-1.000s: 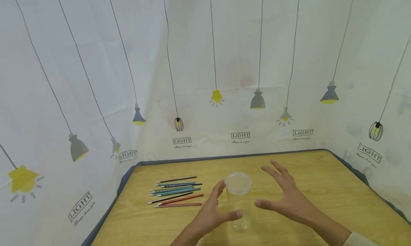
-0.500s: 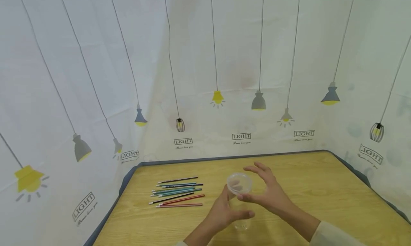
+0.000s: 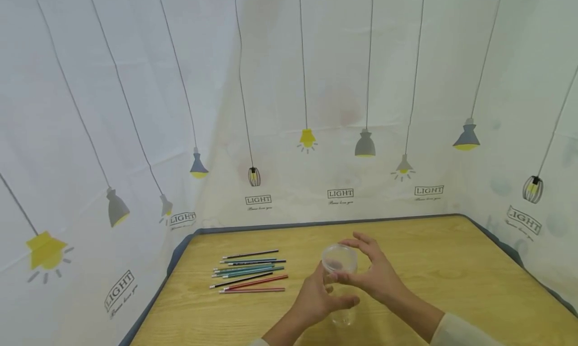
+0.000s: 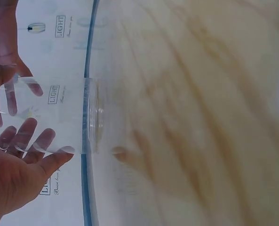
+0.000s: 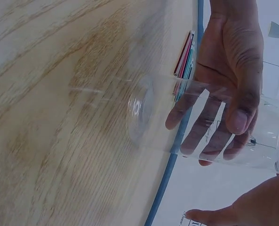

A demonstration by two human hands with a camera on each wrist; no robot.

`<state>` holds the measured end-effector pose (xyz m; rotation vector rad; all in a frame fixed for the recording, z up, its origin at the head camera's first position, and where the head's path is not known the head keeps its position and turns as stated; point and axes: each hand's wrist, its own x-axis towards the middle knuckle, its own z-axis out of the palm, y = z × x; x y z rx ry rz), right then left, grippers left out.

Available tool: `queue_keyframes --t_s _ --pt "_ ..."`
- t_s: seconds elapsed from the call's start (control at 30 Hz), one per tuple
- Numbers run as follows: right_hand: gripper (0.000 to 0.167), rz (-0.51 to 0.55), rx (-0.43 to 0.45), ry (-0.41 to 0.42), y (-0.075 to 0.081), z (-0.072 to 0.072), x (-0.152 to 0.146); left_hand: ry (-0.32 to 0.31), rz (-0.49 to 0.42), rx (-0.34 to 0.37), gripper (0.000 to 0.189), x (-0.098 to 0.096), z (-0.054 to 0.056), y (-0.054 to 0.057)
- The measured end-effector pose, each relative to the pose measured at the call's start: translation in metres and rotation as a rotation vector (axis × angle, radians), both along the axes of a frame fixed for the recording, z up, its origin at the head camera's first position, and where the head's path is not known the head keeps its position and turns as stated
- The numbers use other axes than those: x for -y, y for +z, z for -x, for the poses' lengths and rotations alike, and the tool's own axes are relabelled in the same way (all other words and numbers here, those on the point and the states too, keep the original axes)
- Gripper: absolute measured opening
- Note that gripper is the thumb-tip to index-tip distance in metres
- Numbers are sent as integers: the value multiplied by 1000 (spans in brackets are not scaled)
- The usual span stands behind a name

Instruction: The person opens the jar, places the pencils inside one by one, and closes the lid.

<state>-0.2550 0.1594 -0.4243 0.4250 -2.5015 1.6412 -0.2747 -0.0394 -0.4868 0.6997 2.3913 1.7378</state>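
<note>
A clear, tall plastic jar (image 3: 343, 316) stands upright near the front middle of the wooden table, its base (image 5: 141, 113) right at the tabletop. My left hand (image 3: 313, 298) grips the jar's side; through the clear wall, the right wrist view shows its fingers (image 5: 210, 127) behind the jar and the thumb in front. At the top, my right hand (image 3: 377, 273) holds the translucent round lid (image 3: 339, 258), thumb at the near edge and fingers at the far edge. In the left wrist view the right hand (image 4: 3, 33) is partly cut off.
Several pencils (image 3: 253, 290) in black, blue, teal and red lie side by side on the table (image 3: 189, 316), left of the jar. A white cloth (image 3: 289, 85) printed with hanging lamps surrounds the back and sides of the table.
The right hand has come in from the right to the lid, and its thumb and fingers have closed around it. The left hand has taken hold of the jar. The pencils lie as before.
</note>
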Motion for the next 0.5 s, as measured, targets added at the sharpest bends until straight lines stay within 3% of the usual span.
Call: queue_keyframes --t_s 0.2,0.5 --pt "69 -6 -33 5 0 2 -2 -3 34 -4 91 1 1 1" --pt "64 4 -44 90 0 9 -10 -20 53 29 90 2 3 6"
